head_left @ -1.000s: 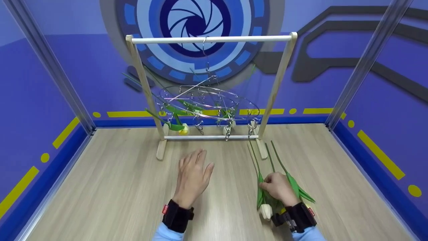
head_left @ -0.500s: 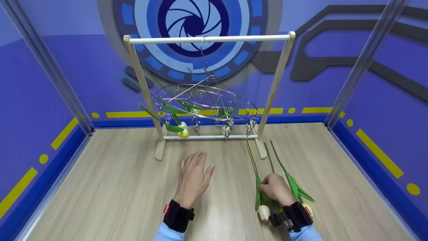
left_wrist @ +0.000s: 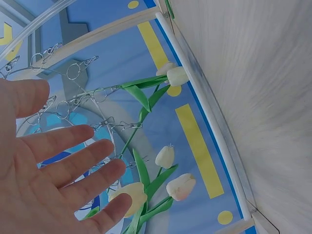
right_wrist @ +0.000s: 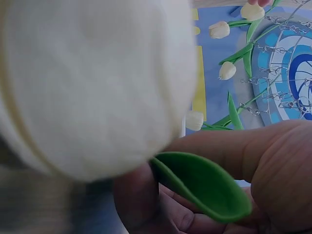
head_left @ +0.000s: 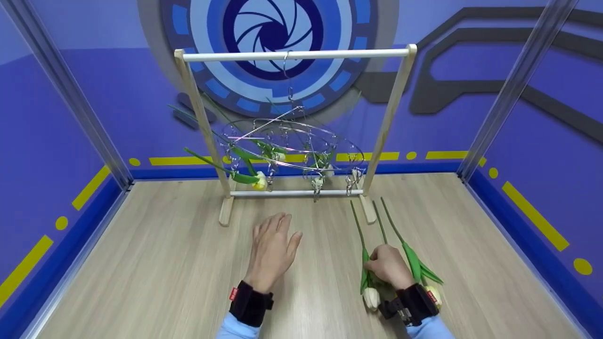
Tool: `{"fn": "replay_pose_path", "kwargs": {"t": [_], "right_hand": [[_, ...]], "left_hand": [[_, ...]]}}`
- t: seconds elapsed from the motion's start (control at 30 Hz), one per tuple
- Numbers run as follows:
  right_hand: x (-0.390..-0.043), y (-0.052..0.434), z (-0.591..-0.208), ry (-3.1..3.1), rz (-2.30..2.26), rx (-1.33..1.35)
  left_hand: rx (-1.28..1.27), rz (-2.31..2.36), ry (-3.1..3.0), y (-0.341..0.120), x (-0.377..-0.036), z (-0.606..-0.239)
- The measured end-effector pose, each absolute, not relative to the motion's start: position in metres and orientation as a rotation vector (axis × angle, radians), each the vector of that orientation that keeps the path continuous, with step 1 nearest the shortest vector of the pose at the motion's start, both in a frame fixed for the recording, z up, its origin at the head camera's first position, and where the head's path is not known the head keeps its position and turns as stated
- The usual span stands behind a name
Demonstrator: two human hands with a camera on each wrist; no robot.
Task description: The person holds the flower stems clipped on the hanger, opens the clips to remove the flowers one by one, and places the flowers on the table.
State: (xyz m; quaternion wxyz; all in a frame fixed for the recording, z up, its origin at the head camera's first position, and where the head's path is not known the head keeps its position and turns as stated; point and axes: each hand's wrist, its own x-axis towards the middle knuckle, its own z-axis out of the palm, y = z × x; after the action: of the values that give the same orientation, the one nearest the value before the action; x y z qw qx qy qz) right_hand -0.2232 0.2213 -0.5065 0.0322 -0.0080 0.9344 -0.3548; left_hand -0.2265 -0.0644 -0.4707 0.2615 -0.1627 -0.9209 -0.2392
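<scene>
My right hand (head_left: 390,266) pinches a white tulip (head_left: 371,299) by its green leaves and stem, low over the table at the right. In the right wrist view its white bloom (right_wrist: 97,83) fills the near side, and thumb and finger meet at the leaf (right_wrist: 204,185). More tulips lie beside and partly under this hand, one with a pale yellow bloom (head_left: 434,295). My left hand (head_left: 273,245) holds nothing, its fingers stretched toward the rack. Beyond the fingers, the left wrist view shows several tulips, among them a white bloom (left_wrist: 181,186).
A wooden rack (head_left: 294,56) stands at the back, with a round wire clip hanger (head_left: 292,125) on its top bar. Several tulips hang from it, blooms down, including a yellow-white one (head_left: 258,181). Printed blue wall panels (head_left: 541,188) enclose the table (head_left: 165,263).
The white tulip's stem end has come slightly lower, off the line of the hanger clip, while the right hand barely shifts. The hanger and its tulips sway a little. My left hand stays put.
</scene>
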Motion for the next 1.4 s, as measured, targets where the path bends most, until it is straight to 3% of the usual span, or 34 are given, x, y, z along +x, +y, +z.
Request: {"fn": "replay_pose_path", "kwargs": {"t": [0.4, 1.07, 1.4], "right_hand": [[-0.222, 0.224, -0.504, 2.936, -1.066, -0.047], [-0.209, 0.230, -0.467, 2.853, -1.130, 0.016], [-0.200, 0.221, -0.453, 2.845, -1.179, -0.297]], "left_hand": [[-0.455, -0.664, -2.475, -0.066, -0.227, -0.472], [-0.360, -0.787, -2.478, -0.084, -0.229, -0.462], [-0.286, -0.916, -2.386, -0.112, -0.234, -0.450]]}}
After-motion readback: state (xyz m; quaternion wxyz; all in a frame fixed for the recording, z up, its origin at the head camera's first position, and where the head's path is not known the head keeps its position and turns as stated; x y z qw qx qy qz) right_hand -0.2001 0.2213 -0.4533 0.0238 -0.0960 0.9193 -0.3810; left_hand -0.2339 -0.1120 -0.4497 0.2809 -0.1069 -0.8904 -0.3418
